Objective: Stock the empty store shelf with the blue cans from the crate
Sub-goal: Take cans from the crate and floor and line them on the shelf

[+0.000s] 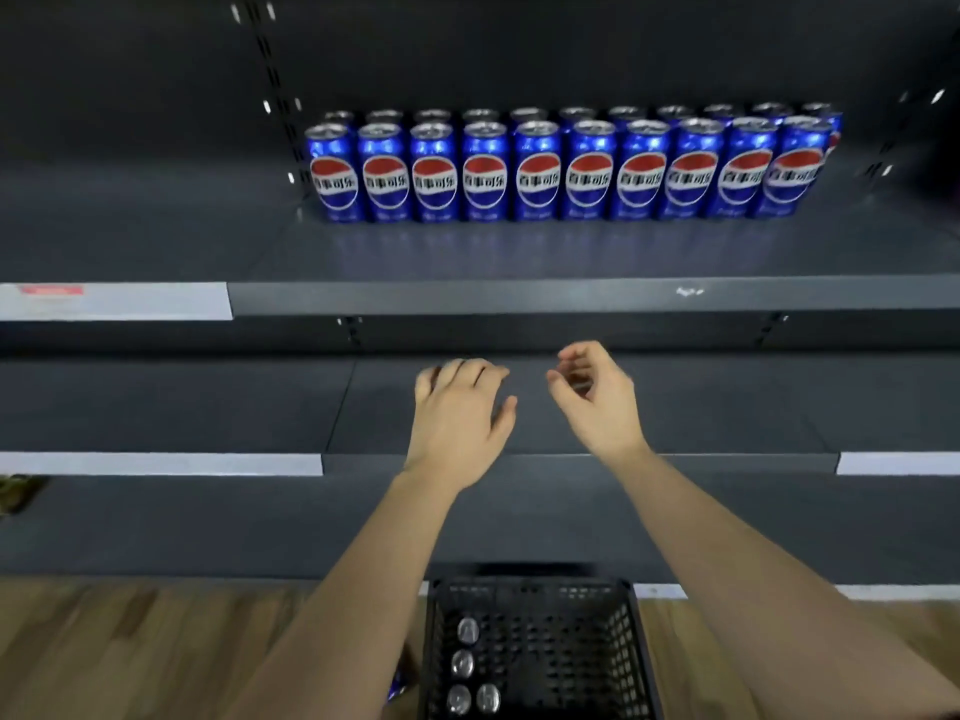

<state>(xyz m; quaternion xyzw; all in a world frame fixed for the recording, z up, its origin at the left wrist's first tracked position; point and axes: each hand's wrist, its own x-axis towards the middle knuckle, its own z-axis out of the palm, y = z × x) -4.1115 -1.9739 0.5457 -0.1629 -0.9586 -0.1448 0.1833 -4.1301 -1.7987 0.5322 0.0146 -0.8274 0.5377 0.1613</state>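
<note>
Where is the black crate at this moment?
In the head view the crate stands on the wooden floor at bottom centre, before the lowest shelf, with four cans inside at its left.

Wood-grain plank floor (130,641) is noted below; dark back panel (519,54) is fitted with slotted uprights (267,70).

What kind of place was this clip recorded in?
Most likely a shop aisle, or a mock-up of one: dark grey metal shelves with white price-label strips, two rows of blue cola cans facing front, and a black plastic crate.
</note>
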